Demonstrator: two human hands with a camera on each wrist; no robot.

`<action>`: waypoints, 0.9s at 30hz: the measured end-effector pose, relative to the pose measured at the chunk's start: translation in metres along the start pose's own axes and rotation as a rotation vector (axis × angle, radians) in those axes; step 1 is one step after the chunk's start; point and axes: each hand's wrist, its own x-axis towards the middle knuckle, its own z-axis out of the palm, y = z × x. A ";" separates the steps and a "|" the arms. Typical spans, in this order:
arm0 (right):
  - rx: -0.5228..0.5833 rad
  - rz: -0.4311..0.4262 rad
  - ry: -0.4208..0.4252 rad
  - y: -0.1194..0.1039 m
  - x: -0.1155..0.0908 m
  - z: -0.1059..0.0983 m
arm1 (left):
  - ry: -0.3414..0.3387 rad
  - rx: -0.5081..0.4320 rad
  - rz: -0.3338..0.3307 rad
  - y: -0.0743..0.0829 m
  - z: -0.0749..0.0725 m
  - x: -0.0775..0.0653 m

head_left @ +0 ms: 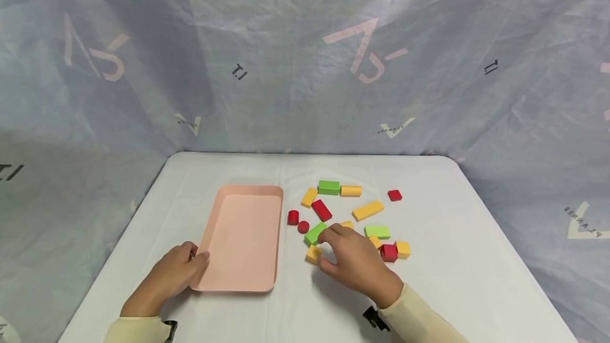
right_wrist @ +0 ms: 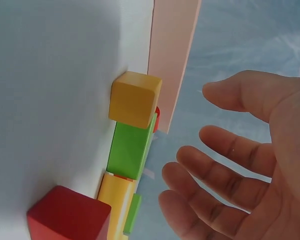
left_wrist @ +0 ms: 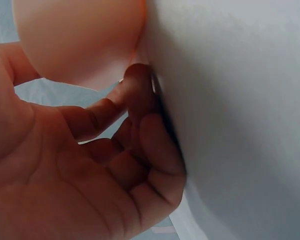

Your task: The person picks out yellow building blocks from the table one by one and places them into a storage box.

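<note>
A shallow pink tray [head_left: 244, 240] lies on the left part of the table. My left hand [head_left: 173, 271] grips its near left edge, thumb over the rim and fingers curled beneath, as the left wrist view shows at the tray's corner [left_wrist: 80, 42]. Above the scattered blocks hovers my right hand [head_left: 358, 261], fingers spread and slightly bent, holding nothing. Nearest to it are a yellow cube [right_wrist: 135, 100] and a green block [right_wrist: 127, 150]. A red cube [right_wrist: 70, 215] lies close by. The right hand partly hides a yellow block [head_left: 348, 224] in the head view.
Farther back lie a green block [head_left: 329, 188], a yellow cylinder [head_left: 350, 190] and a red block [head_left: 321, 210]. A red cylinder [head_left: 293, 218] sits beside the tray's right wall. More yellow, green and red pieces lie right of the hand. Grey printed cloth [head_left: 286, 99] hangs behind the white table [head_left: 457, 258].
</note>
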 end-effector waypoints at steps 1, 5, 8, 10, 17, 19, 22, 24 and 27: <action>0.001 -0.002 0.000 0.000 0.000 0.001 | 0.001 -0.001 0.003 0.000 0.000 0.000; 0.000 -0.007 -0.005 -0.001 0.001 0.005 | -0.008 -0.005 0.009 0.001 -0.001 0.000; -0.002 -0.009 -0.007 -0.001 0.002 0.007 | -0.018 -0.024 0.005 0.001 -0.002 0.001; -0.004 -0.012 -0.008 -0.001 0.002 0.008 | -0.014 -0.032 0.002 -0.001 -0.002 0.000; -0.009 -0.017 -0.033 -0.002 0.005 0.009 | 0.009 -0.030 0.007 -0.005 -0.003 0.000; -0.014 -0.016 -0.036 -0.003 0.005 0.009 | 0.004 -0.030 0.008 -0.004 -0.003 0.001; -0.022 -0.017 -0.037 -0.003 0.005 0.009 | 0.001 -0.036 0.010 -0.004 -0.003 0.003; -0.025 -0.016 -0.041 -0.004 0.006 0.010 | -0.006 -0.043 0.007 -0.004 -0.002 0.003; -0.026 -0.013 -0.052 -0.004 0.006 0.011 | -0.015 -0.055 -0.002 -0.005 -0.001 0.003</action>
